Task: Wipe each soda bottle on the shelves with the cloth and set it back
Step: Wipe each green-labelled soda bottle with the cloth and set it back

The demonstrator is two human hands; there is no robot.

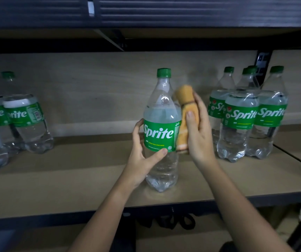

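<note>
Two bare forearms nearest the camera, reaching up from the bottom edge to the shelf. Left hand (pixel 142 151): grip curled round the left side of the clear plastic Sprite bottle with green cap and green label (pixel 161 128), thumb laid across the front just under the label, fingers wrapped behind at label height. Right hand (pixel 197 131): grip closed on a folded tan-orange cloth (pixel 182 115), thumb on its front face, fingers behind it; cloth is pressed flat against the right side of the bottle, running from the shoulder down to the lower edge of the label. Cloth's top end is motion-blurred.

Bottle is upright, centre of the light wooden shelf board with dark metal front edge (pixel 73 188), base on or just off the board near the front; cannot tell which. Filled with clear liquid to above the label.

Right of it, well apart: cluster of four matching Sprite bottles (pixel 240 120), upright, touching each other, shrink-wrap film visible round them. Left, well apart: another group of matching Sprite bottles (pixel 24 122), appearing tilted at the frame edge, labels partly cut off.

Behind: plain wooden back panel (pixel 91 91). Above: underside of a dark upper shelf (pixel 146 13) with ribbed panel.
</note>
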